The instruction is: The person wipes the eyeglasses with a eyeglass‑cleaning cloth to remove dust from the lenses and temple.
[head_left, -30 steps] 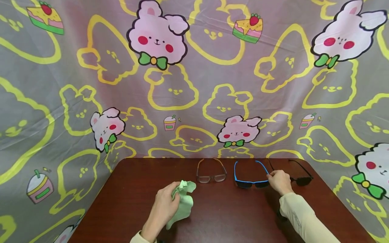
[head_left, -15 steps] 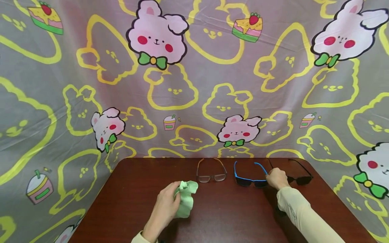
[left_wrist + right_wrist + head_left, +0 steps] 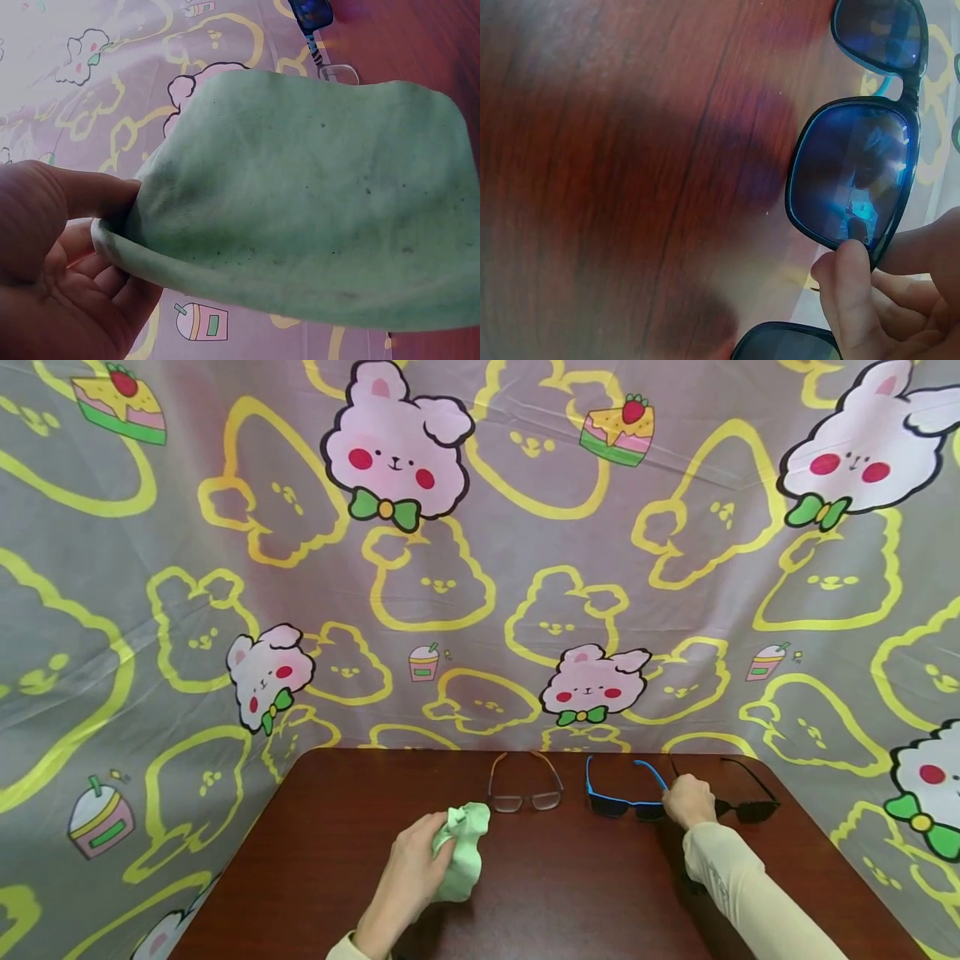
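The head camera looks forward and down at the table [image 3: 315, 860] from farther back. The left wrist camera looks closely at the green cloth [image 3: 300, 195], the right at the blue glasses [image 3: 832, 165]; the head view shows both.

No text, number or brand can be read; a faint grey mark [image 3: 717, 885] is borne by the cream fabric sleeve [image 3: 757, 914] of the right arm, too indistinct to be deciphered.

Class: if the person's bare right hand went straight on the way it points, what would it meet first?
Probably the near lens of the blue-framed, dark-lensed sunglasses whose corner the right hand pinches; past them, seemingly the grey fabric backdrop with yellow cartoon outlines, though depth is unclear.
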